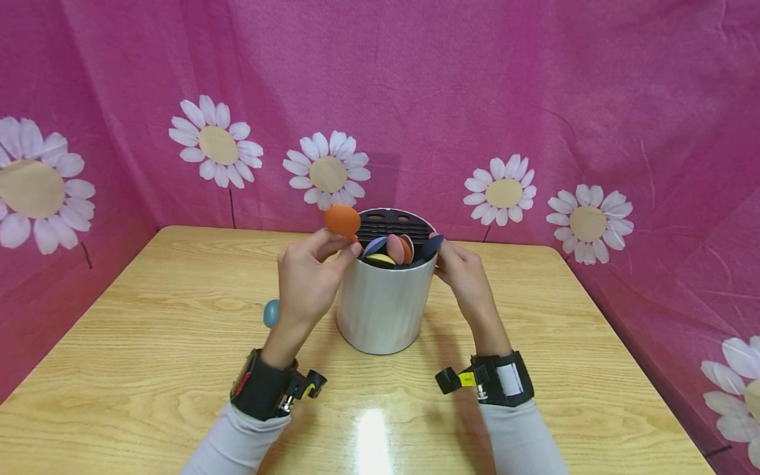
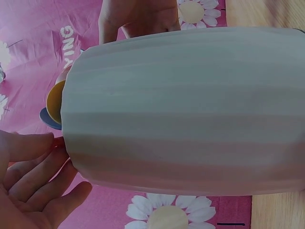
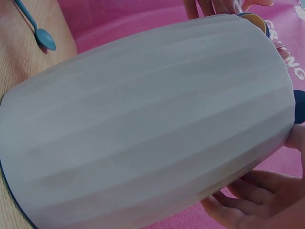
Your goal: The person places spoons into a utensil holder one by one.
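A white ribbed utensil holder [image 1: 384, 310] with a dark slotted top stands upright mid-table. Several colored spoons sit in its front opening, among them a lavender spoon [image 1: 375, 246], a pink spoon [image 1: 395, 249] and a yellow spoon [image 1: 380, 258]. At the left rim my left hand [image 1: 309, 274] pinches an orange spoon [image 1: 342, 220] just under its bowl, between thumb and index finger. On the opposite side, my right hand [image 1: 466, 274] has its fingertips on a dark blue spoon [image 1: 432, 247], which leans over the rim. Its other fingers lie along the holder's side [image 3: 190, 124].
A teal spoon [image 3: 45, 39] lies on the wooden table [image 1: 178, 343] left of the holder, partly hidden by my left hand in the head view. Behind the table hangs a pink cloth [image 1: 415, 99] printed with white daisies.
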### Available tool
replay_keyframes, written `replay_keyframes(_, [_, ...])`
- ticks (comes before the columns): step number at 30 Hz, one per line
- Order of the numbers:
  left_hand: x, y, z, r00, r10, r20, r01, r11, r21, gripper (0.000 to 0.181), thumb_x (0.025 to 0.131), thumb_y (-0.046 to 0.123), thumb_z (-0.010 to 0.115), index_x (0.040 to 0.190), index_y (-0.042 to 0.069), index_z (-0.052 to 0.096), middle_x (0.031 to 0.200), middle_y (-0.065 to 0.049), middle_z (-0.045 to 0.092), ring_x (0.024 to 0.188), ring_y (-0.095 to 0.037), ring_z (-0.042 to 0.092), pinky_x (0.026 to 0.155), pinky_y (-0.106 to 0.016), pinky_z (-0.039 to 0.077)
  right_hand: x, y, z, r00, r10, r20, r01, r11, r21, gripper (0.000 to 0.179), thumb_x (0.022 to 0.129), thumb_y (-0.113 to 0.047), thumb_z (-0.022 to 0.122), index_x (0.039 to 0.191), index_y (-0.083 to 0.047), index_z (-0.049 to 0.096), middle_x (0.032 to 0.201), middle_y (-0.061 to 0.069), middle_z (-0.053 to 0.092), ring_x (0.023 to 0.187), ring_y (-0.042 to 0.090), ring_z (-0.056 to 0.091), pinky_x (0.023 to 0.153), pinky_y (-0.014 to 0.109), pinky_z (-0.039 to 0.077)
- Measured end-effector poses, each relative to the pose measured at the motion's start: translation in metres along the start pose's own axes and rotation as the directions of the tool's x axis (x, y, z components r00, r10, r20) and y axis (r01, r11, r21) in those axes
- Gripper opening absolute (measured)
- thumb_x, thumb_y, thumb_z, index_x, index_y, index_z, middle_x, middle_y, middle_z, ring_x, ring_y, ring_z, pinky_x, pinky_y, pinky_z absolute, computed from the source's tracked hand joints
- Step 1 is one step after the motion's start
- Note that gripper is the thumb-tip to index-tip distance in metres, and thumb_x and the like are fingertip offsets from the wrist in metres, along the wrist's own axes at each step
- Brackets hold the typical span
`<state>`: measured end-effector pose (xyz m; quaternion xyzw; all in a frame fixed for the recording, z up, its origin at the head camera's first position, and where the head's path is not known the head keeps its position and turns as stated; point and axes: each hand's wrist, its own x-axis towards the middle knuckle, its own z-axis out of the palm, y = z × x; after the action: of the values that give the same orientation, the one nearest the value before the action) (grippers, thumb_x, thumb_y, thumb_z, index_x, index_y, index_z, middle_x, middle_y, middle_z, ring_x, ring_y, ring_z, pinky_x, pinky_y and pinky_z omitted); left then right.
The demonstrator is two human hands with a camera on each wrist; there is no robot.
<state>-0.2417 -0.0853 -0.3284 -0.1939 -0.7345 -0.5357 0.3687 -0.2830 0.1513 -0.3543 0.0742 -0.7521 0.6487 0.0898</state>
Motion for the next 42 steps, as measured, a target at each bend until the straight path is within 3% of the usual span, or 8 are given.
replay_keyframes(9, [0.0, 0.0005, -0.0005, 0.999, 0.007, 0.054, -0.012, 0.996, 0.092, 0.016, 0.079, 0.007, 0.081, 0.094, 0.008, 0.076, 0.086, -0.001, 0.073, 0.084, -0.007, 0.067, 0.08, -0.042, 0.055, -0.0006, -0.0008, 0.0002, 1.0, -0.001, 0.0, 0.001, 1.0, 0.005, 0.059, 0.094, -0.056, 0.054, 0.125, -0.007, 0.065, 0.123, 0.008, 0.063, 0.109, 0.017, 0.059, 0.097, 0.04, 0.046])
replay_keyframes(42, [0.0001, 0.0008, -0.0033, 0.992, -0.023, 0.122, 0.014, 0.997, 0.073, 0.016, 0.083, 0.007, 0.077, 0.099, 0.005, 0.075, 0.091, -0.003, 0.073, 0.089, -0.012, 0.066, 0.081, -0.043, 0.055, -0.0025, -0.0005, 0.0, 1.0, -0.004, -0.001, 0.004, 1.0, -0.02, 0.058, 0.096, -0.056, 0.052, 0.127, -0.007, 0.064, 0.123, 0.009, 0.062, 0.11, 0.018, 0.059, 0.097, 0.04, 0.045])
